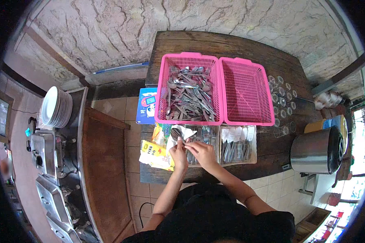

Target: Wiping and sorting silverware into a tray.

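Observation:
In front of my body, my left hand is closed round a metal spoon, whose bowl points up and away. My right hand pinches at its handle end, close beside the left fingers. Whether more cutlery lies with the spoon is too small to tell. Just beyond the fingers is a white paper napkin. Below my hands lies a wire-mesh tray with some cutlery. To its right, a cream basket holds rows of cutlery with white paper about the upper ends.
A pink basket heaped with loose spoons and forks stands beyond my hands. Another pink basket adjoins it, its lattice bottom showing. Yellow tissue packs lie left, drinking glasses right, near a large metal pot.

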Motion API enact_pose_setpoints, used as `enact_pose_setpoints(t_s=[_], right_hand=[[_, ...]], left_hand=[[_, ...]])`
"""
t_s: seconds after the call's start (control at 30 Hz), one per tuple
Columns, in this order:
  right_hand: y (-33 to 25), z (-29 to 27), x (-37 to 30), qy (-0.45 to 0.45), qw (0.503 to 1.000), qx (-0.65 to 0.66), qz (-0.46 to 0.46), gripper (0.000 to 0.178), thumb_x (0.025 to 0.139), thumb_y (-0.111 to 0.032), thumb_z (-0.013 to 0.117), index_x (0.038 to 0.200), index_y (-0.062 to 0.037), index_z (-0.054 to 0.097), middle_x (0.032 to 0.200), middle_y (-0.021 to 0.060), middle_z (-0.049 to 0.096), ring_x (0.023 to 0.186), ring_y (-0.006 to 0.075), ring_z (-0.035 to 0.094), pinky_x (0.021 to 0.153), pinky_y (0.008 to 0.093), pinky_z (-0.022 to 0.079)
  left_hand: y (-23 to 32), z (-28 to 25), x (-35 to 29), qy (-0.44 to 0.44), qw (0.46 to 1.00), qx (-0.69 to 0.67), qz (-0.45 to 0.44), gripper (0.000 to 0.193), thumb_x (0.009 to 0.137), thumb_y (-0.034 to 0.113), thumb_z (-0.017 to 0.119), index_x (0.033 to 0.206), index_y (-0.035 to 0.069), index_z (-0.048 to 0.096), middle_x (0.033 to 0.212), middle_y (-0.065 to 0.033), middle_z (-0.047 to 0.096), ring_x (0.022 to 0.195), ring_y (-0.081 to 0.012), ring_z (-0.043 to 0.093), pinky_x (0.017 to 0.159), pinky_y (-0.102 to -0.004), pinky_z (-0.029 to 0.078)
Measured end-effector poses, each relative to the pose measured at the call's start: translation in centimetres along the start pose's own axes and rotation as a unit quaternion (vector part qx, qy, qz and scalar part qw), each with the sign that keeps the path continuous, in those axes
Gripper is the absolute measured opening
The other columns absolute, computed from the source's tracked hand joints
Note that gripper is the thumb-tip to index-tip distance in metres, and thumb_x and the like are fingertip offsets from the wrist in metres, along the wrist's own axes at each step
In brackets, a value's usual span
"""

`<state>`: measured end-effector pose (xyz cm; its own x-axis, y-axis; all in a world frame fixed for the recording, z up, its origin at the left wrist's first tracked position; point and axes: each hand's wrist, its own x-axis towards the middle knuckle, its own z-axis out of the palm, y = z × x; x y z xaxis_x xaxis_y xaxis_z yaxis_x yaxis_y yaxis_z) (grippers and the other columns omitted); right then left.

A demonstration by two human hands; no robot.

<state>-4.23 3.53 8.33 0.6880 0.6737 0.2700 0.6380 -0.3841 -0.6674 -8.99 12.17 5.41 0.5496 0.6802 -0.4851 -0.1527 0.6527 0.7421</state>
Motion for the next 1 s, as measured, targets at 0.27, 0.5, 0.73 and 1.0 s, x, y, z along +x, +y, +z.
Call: enact_pose_setpoints(t_s=[0.27, 0.5, 0.73, 1.0], right_hand=[[-0.6, -0.3, -1.4, -0.135, 0.864, 0.387, 0.292, 0.016, 0.088, -0.019, 0.038, 0.092, -0.0042, 0.042, 0.056, 0.0010, 0.046, 0.045, 0.0082, 0.044, 0.043, 0.0221, 0.036], [-0.4, 1.0, -3.1, 0.062, 0.982, 0.154, 0.087, 0.017, 0.082, -0.013, 0.048, 0.095, -0.0040, 0.040, 0.061, 0.0097, 0.051, 0.051, 0.0114, 0.048, 0.047, 0.0256, 0.038], [-1.3, 0.7, -3.6, 0.079, 0.936, 0.284, 0.192, 0.021, 0.082, -0.016, 0.048, 0.099, -0.0074, 0.040, 0.069, 0.0110, 0.057, 0.058, 0.0214, 0.058, 0.046, 0.0301, 0.040], [-1.7, -0.8, -3.3, 0.001, 0.881, 0.369, 0.297, 0.039, 0.084, -0.019, 0.047, 0.120, -0.0113, 0.036, 0.089, 0.0107, 0.057, 0.066, 0.0120, 0.054, 0.052, 0.0249, 0.042]], left_hand=[[0.7, 0.2, -1.5, -0.017, 0.999, 0.030, 0.001, 0.021, 0.083, 0.016, 0.049, 0.066, 0.005, 0.051, 0.060, 0.0001, 0.050, 0.050, -0.0067, 0.044, 0.045, -0.0204, 0.035], [0.6, 1.1, -2.7, -0.034, 0.999, 0.008, 0.014, 0.024, 0.082, 0.019, 0.051, 0.062, 0.007, 0.046, 0.057, 0.0044, 0.042, 0.049, -0.0046, 0.036, 0.045, -0.0199, 0.029], [0.0, 0.4, -2.8, -0.035, 0.987, -0.139, -0.073, 0.026, 0.081, 0.031, 0.050, 0.084, 0.005, 0.047, 0.074, -0.0011, 0.049, 0.071, -0.0121, 0.051, 0.064, -0.0250, 0.044], [0.4, 0.9, -3.4, -0.033, 0.987, -0.137, -0.077, 0.029, 0.081, 0.033, 0.050, 0.082, 0.005, 0.046, 0.072, -0.0033, 0.050, 0.067, -0.0125, 0.050, 0.058, -0.0239, 0.042]])
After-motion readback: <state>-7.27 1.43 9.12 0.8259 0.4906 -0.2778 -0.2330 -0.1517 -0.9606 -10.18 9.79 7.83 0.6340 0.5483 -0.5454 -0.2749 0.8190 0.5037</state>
